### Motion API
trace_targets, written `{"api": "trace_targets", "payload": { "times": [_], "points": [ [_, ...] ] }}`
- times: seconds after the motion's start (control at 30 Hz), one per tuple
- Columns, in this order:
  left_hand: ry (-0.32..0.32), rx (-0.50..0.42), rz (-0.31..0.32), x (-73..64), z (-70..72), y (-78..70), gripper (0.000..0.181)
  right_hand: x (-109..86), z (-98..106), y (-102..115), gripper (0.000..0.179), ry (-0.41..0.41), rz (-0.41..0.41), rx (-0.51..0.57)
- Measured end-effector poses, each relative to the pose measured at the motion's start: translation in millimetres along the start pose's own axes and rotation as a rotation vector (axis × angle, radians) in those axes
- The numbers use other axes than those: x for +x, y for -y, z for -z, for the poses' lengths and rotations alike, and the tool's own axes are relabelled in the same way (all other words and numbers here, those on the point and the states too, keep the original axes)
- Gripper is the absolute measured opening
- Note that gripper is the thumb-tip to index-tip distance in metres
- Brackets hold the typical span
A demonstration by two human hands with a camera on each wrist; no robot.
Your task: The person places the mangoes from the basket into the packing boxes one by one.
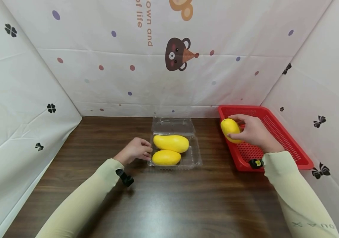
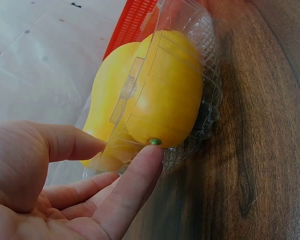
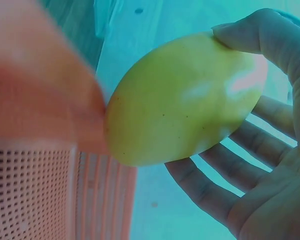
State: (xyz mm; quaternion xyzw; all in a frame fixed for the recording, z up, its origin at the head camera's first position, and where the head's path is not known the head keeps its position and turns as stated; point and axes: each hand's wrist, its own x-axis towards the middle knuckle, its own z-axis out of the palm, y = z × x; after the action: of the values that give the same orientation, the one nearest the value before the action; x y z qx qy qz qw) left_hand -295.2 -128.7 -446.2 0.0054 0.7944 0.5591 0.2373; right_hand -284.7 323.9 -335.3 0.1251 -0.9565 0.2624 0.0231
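Note:
A yellow mango (image 1: 230, 130) is held by my right hand (image 1: 254, 132) over the left side of the red basket. In the right wrist view, the thumb presses one side of this mango (image 3: 185, 105) and the fingers support the other. My left hand (image 1: 136, 150) pinches the left edge of a clear plastic clamshell box (image 1: 193, 153), whose lid (image 1: 173, 126) lies back toward the wall. Inside the box are a longer curved mango (image 1: 171, 143) at the back and a smaller mango (image 1: 166, 158) in front. In the left wrist view, the index fingertip overlaps the smaller mango's green stem end (image 2: 155, 141).
The red perforated basket (image 1: 298, 162) stands at the right of the dark wooden table (image 1: 163, 201), close to the right-hand cloth wall. White printed cloth (image 1: 145, 79) encloses the back and both sides. Cameras are strapped to both wrists.

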Motion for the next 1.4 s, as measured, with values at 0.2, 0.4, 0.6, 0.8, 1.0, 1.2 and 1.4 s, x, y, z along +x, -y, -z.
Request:
{"api": "trace_targets", "payload": {
  "times": [0.2,0.4,0.6,0.8,1.0,1.2,1.4],
  "points": [
    [0.004,0.007,-0.008,1.2,0.3,-0.3,0.039,0.5,-5,22,0.07,0.014,0.05,0.014],
    [0.007,0.016,-0.007,1.5,0.4,0.3,0.039,1.3,-18,40,0.068,0.038,0.116,0.013],
    [0.007,0.018,-0.009,0.4,0.5,0.2,0.04,6.2,-39,57,0.071,0.052,0.197,0.023],
    [0.004,0.014,-0.006,-1.2,0.6,-0.8,0.038,8.4,-55,73,0.067,0.078,0.277,0.033],
    [0.009,0.003,-0.003,-0.3,0.3,0.2,0.037,12.0,-67,83,0.066,0.113,0.331,0.027],
    [0.005,0.004,0.001,-0.9,0.7,0.2,0.035,15.1,-78,91,0.066,0.155,0.376,0.045],
    [0.007,0.015,-0.001,-1.3,0.8,0.2,0.035,17.1,-90,98,0.063,0.183,0.405,0.06]
  ]
}}
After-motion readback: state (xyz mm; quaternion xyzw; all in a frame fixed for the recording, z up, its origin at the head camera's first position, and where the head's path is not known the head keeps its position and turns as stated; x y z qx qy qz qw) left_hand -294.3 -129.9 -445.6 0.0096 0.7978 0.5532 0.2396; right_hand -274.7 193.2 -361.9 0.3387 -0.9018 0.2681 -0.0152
